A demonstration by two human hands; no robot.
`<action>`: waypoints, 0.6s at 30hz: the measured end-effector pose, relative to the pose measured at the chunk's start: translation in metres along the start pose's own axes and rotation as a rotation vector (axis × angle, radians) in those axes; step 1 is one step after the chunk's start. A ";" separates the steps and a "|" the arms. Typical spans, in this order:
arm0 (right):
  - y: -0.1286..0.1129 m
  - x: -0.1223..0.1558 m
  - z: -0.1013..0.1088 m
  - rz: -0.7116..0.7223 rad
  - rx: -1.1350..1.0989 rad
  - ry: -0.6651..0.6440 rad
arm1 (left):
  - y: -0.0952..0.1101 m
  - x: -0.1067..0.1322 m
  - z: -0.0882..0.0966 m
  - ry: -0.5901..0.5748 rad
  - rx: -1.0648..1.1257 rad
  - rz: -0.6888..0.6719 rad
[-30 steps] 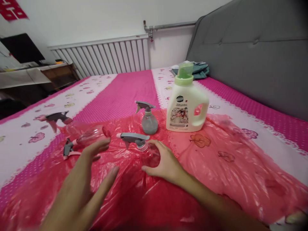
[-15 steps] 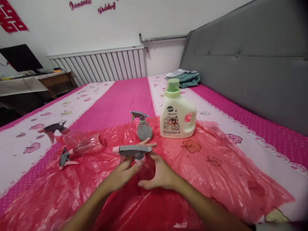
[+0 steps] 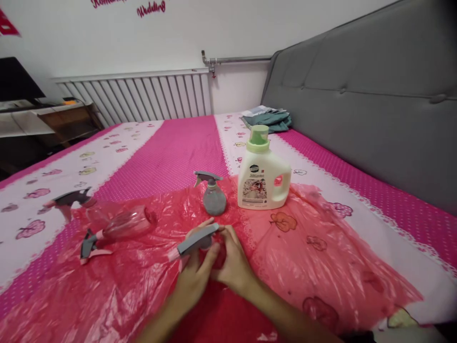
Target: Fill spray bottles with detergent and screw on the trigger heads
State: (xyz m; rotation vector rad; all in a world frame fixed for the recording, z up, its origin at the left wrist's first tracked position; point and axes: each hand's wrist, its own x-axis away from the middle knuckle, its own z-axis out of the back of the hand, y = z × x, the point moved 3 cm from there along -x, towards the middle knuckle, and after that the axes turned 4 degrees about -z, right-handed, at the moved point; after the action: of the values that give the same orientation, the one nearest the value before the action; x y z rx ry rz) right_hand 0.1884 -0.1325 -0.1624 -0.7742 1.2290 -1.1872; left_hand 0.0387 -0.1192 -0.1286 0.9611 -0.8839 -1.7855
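Low in the middle of the head view I hold a spray bottle (image 3: 198, 239) with a grey and pink trigger head. My left hand (image 3: 193, 276) is closed around the head and neck, its thumb just under the grey top. Around the bottle's body my right hand (image 3: 235, 267) curls its fingers; the two hands hide most of the body. Just beyond them stands a small round clear spray bottle (image 3: 214, 200) with a grey head. A cream detergent jug (image 3: 262, 183) with a green cap stands upright to its right.
A clear pink spray bottle (image 3: 128, 224) lies on its side at left, beside another spray bottle with a grey head (image 3: 73, 196). Red plastic sheeting (image 3: 143, 290) covers the near bed. Folded clothes (image 3: 269, 119) lie by the grey headboard (image 3: 357, 105). A radiator (image 3: 135, 97) lines the wall.
The held spray bottle's head has turned, its nozzle end now lower and nearer me. My right hand has closed in around the body. The camera view has shifted slightly right.
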 end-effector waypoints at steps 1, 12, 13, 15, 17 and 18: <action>0.001 0.000 0.001 0.003 0.009 0.017 | 0.001 0.001 0.002 -0.039 0.018 -0.018; -0.006 0.030 -0.009 0.010 0.116 0.234 | 0.025 0.000 0.003 -0.028 0.240 -0.077; -0.007 0.032 -0.009 0.011 0.119 0.240 | 0.028 0.000 0.004 -0.036 0.239 -0.104; -0.010 0.033 -0.006 0.015 0.118 0.246 | 0.032 0.002 0.008 -0.137 0.178 -0.152; -0.012 0.031 0.000 0.014 0.104 0.263 | 0.036 0.003 0.012 -0.261 0.109 -0.177; -0.014 0.029 0.004 0.011 0.095 0.275 | 0.037 0.004 0.015 -0.301 0.090 -0.183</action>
State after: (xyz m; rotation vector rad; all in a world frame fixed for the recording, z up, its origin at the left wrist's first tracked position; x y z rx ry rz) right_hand 0.1864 -0.1644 -0.1571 -0.5451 1.3871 -1.3651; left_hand 0.0385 -0.1327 -0.0911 0.8644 -1.0999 -2.0996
